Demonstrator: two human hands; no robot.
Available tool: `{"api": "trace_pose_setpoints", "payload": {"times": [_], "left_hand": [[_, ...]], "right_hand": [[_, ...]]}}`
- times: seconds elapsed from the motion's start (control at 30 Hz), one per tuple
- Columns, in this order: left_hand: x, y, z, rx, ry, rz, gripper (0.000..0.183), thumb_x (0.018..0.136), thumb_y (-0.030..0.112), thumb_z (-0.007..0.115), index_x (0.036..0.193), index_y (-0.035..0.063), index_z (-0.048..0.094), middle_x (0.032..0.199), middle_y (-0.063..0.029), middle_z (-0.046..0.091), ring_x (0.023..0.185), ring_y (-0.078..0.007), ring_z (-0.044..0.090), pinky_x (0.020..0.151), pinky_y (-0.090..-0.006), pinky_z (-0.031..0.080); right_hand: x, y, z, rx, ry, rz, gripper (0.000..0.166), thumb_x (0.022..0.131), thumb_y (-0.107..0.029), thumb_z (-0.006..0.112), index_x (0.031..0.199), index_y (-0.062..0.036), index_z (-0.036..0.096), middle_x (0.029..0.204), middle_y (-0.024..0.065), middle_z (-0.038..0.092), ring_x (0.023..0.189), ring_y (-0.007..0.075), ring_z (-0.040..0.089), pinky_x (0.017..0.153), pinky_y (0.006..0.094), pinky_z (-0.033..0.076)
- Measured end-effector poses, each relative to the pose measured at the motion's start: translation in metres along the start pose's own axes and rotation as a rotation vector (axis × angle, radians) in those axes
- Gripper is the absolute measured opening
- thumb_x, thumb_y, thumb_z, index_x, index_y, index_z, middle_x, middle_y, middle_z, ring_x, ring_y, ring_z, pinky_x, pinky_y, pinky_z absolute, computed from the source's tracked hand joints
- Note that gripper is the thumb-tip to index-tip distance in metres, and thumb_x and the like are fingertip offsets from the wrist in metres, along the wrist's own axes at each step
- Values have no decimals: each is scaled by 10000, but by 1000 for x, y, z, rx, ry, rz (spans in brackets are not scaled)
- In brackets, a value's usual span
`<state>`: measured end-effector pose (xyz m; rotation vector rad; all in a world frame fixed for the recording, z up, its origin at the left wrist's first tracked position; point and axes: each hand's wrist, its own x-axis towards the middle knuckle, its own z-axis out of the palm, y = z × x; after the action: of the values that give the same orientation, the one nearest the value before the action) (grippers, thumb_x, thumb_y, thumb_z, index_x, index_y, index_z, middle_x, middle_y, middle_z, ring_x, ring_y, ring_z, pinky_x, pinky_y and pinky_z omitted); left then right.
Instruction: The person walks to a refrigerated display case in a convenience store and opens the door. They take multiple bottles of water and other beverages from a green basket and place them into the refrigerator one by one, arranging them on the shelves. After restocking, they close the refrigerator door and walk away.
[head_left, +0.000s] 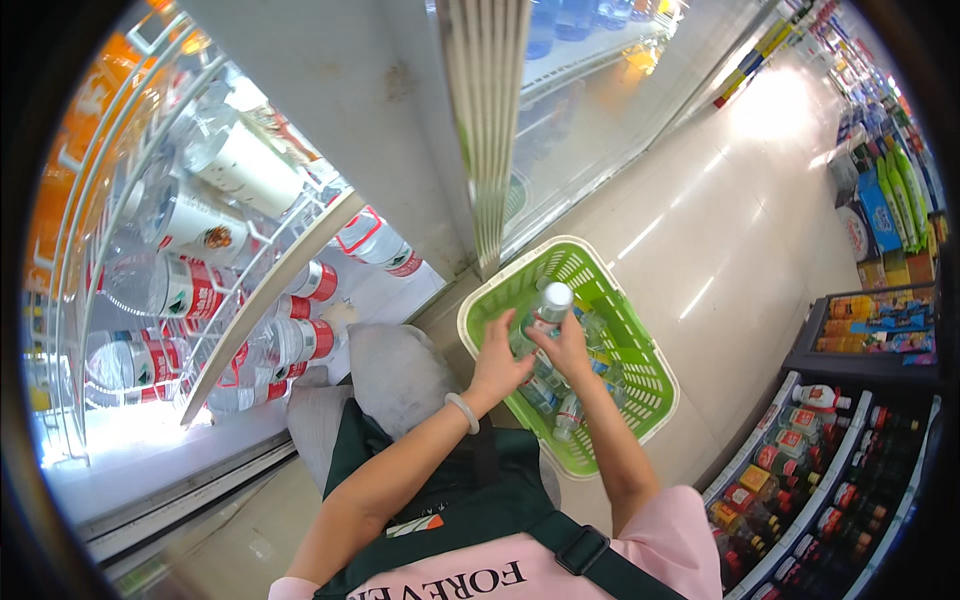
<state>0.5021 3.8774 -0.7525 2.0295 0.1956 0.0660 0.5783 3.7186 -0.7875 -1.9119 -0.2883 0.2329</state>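
Note:
A green plastic shopping basket (637, 367) with a pale rim stands on the floor before me. Several clear plastic bottles (568, 415) lie inside it. Over its middle, a bottle with a white cap (556, 296) is held upright or slightly tilted. My right hand (566, 349) grips this bottle at its side, thumb across the label. My left hand (501, 360) is at the bottle's other side, fingers curved and spread; whether it touches the bottle is unclear. A pale bangle circles my left wrist.
At left, a lit cooler holds water bottles (296, 339) with red and white labels behind a wire rack (274, 259). A metal door edge (484, 150) rises behind the basket. Shelves of sauce bottles (795, 435) stand at right, beyond the tiled floor (697, 247).

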Motion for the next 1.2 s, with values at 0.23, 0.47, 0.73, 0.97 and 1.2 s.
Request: {"api": "trace_pose_setpoints", "payload": {"times": [0.23,0.47,0.73,0.97,1.2], "left_hand": [[-13,82,-53,-159,-229,-166,816,795,267,844,1449,14,426,1242,-205,651,1072,-360,682,912,-395,539],[-35,119,-148,-1164,-450,-213,585,1035,371,579,1477,19,427,1297,-174,641,977,-229,702,850,-363,589],[-75,162,-216,-1112,-223,-102,604,1098,501,348,1435,17,481,1238,-162,666,925,-257,716,827,-397,597],[-115,187,-297,-666,80,319,590,1006,232,646,1503,24,405,1308,-88,596,1192,-134,543,998,-300,451],[-145,249,-412,-318,430,606,723,873,247,817,1456,5,463,1266,-140,637,1170,-185,598,1015,-340,462]], "right_hand": [[-39,-97,-5,413,96,66,355,1020,-188,563,1322,-2,546,1205,77,647,1068,127,598,900,319,506],[-17,-220,-29,575,-249,-60,505,1099,-383,371,1402,-13,532,1158,46,626,987,119,567,862,280,482],[-33,-326,-1,499,-400,-225,431,1027,-109,512,1442,5,488,1188,34,625,982,90,564,882,276,477],[-35,-410,35,598,-635,-429,631,905,-48,689,1483,-4,442,1372,81,588,1248,184,567,1067,381,450],[-42,-551,79,463,-622,-821,646,892,-38,714,1465,8,419,1336,115,583,1228,201,585,985,341,506]]}}
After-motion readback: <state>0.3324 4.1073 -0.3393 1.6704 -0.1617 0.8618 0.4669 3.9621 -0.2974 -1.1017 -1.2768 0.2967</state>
